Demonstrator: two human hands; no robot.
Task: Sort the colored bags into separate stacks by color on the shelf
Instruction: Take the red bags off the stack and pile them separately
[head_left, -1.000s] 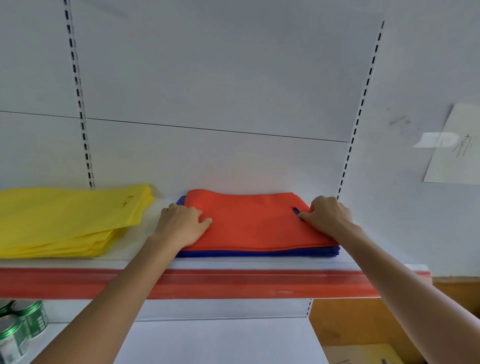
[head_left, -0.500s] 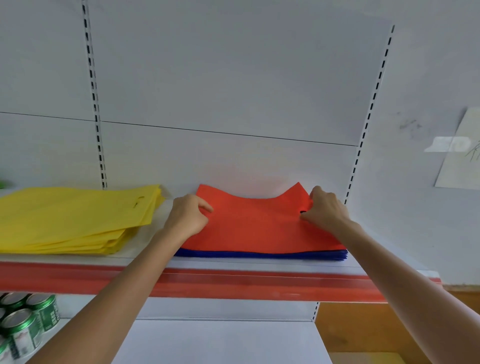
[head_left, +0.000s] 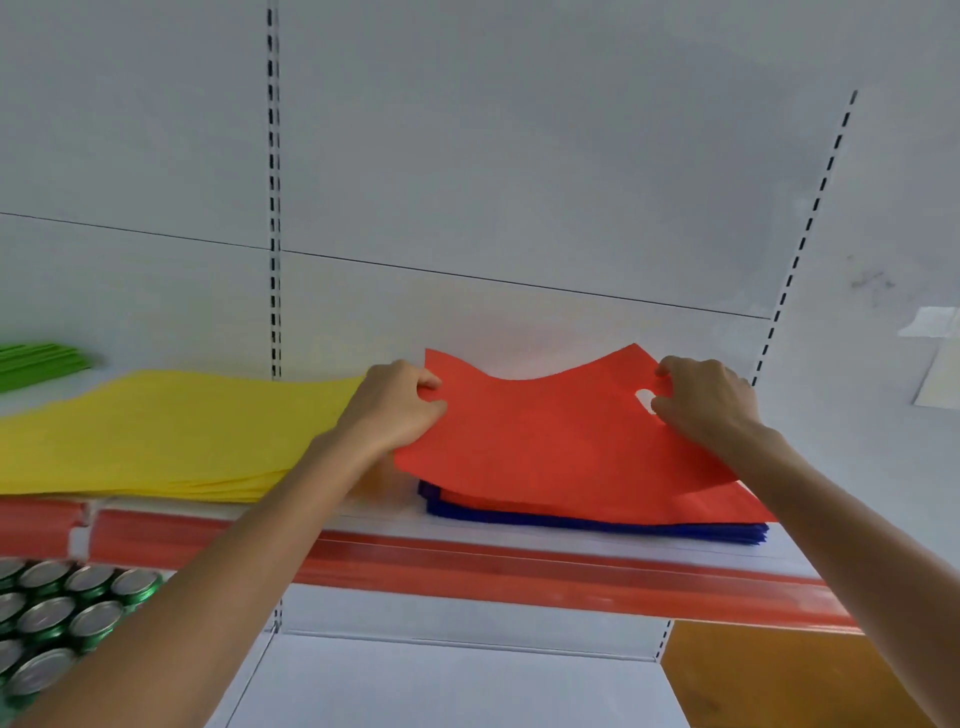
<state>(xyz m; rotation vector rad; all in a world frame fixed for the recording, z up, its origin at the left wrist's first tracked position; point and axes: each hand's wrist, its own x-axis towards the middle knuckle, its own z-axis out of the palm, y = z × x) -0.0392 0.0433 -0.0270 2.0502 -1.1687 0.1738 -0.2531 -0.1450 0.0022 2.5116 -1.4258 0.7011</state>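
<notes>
We pinch the red bag (head_left: 550, 447) at both far corners, left hand (head_left: 395, 410) and right hand (head_left: 701, 400) by the handle hole. Its far edge is raised above the blue bags (head_left: 597, 527) on the shelf (head_left: 519, 538). It seems light and floppy and sags between our grips.

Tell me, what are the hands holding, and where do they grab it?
Both hold the top red bag. The left hand pinches its left edge near the far corner; the right hand pinches it at the handle hole.
</notes>
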